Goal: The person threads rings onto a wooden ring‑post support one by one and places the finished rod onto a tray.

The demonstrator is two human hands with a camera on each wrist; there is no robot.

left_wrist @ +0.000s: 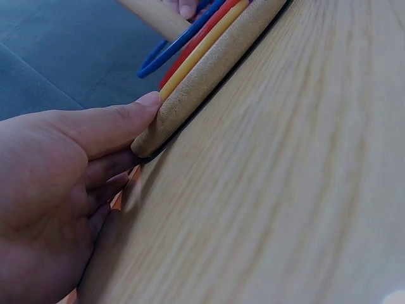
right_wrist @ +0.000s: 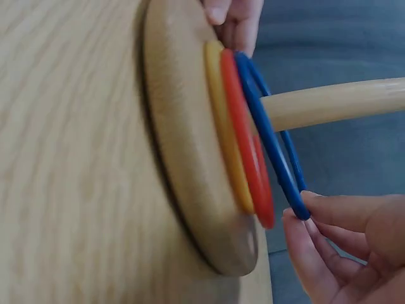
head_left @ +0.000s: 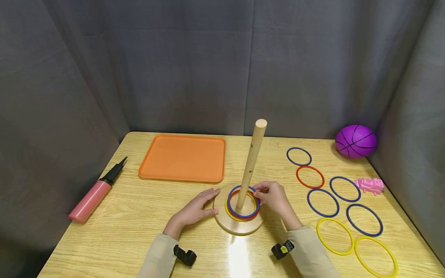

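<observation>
A wooden ring stand has a round base (head_left: pixel 240 227) and an upright peg (head_left: pixel 252 162) near the table's front middle. Yellow (right_wrist: pixel 223 120), red (right_wrist: pixel 243 145) and blue rings lie stacked around the peg. My left hand (head_left: pixel 210 200) rests flat on the table, its straight fingers and thumb (left_wrist: pixel 120 123) touching the base's left edge (left_wrist: pixel 209 69). At the stand's right side my right hand (head_left: pixel 260 193) pinches the top blue ring (right_wrist: pixel 269 133) between thumb and fingers, and the ring's near side stands slightly off the red one.
An orange tray (head_left: pixel 182 157) lies behind and to the left, with a pink pump (head_left: pixel 92 196) at the left edge. Several loose blue, red (head_left: pixel 309 166) and yellow rings lie on the right, near a pink pig toy (head_left: pixel 370 185) and a purple ball (head_left: pixel 356 141).
</observation>
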